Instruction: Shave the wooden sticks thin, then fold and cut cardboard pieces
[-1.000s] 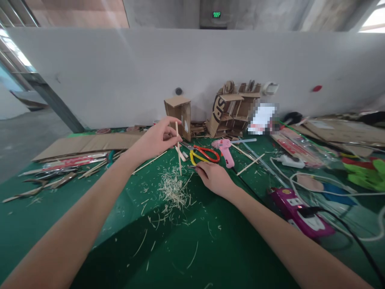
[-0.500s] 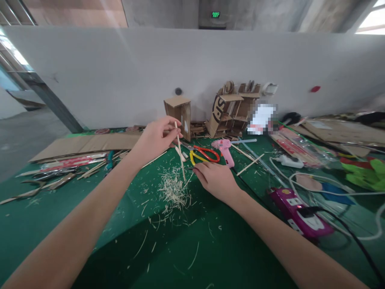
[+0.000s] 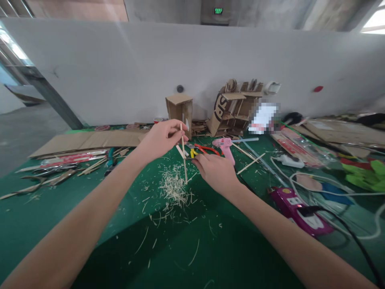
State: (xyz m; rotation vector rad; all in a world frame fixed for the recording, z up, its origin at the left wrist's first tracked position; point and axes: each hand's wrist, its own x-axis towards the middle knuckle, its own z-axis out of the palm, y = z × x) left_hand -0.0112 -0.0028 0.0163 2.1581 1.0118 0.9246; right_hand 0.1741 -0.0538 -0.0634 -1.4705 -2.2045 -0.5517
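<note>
My left hand (image 3: pixel 165 136) pinches the upper end of a thin wooden stick (image 3: pixel 184 170), which stands nearly upright with its lower tip at a pile of pale wood shavings (image 3: pixel 174 188). To the right, my right hand (image 3: pixel 217 171) is closed on a small thin dark blade (image 3: pixel 189 159), mostly hidden by the fingers; its visible end meets the stick partway down. Behind the right hand lie scissors with red and yellow handles (image 3: pixel 207 149), partly covered. A pink glue gun (image 3: pixel 225 148) with a clear glue stick sits just beyond that hand.
Cardboard structures (image 3: pixel 230 110) stand along the white partition (image 3: pixel 144 72). A purple power strip (image 3: pixel 300 212) with cables lies at right. Flat cardboard (image 3: pixel 87 142), packets and sticks occupy the left. More sticks (image 3: pixel 251 163) lie right of the glue gun, on the green table (image 3: pixel 168 257).
My right hand has shifted slightly up and left, bringing the blade against the stick. My left hand and the stick have moved slightly right. The right hand now covers more of the scissors.
</note>
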